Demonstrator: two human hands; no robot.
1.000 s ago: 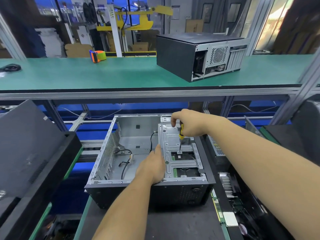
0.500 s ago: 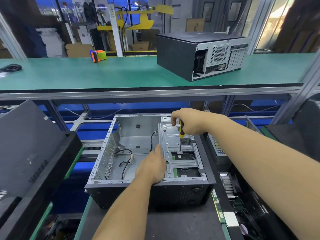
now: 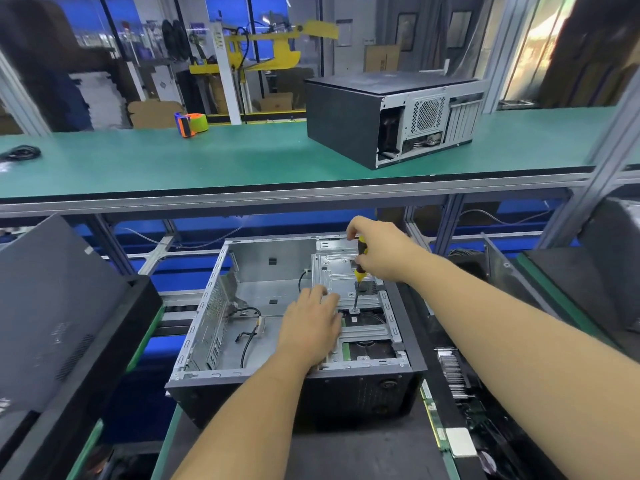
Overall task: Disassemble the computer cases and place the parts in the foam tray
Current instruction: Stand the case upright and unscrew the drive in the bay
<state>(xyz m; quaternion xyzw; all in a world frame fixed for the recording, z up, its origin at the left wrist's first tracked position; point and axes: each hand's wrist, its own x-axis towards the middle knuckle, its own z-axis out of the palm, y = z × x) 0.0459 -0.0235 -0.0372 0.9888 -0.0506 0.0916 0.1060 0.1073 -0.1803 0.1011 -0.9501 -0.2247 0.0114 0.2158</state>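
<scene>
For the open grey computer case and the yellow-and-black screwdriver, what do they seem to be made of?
Open grey computer case: looks like bare sheet metal, dull silver, with punched vents and folded edges; its black front may be plastic. Yellow-and-black screwdriver: handle probably plastic or rubber, shaft dark metal.

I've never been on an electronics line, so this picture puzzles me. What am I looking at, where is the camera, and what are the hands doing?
The camera sits on a person's head, looking down at their bare arms. In front lies an open computer case, its side panel off. The right hand grips a yellow-and-black screwdriver, tip down on a screw in the metal drive bracket. The left hand rests on that bracket's edge, seemingly steadying it. On the green shelf above stand a closed computer case and a tape dispenser.
</scene>
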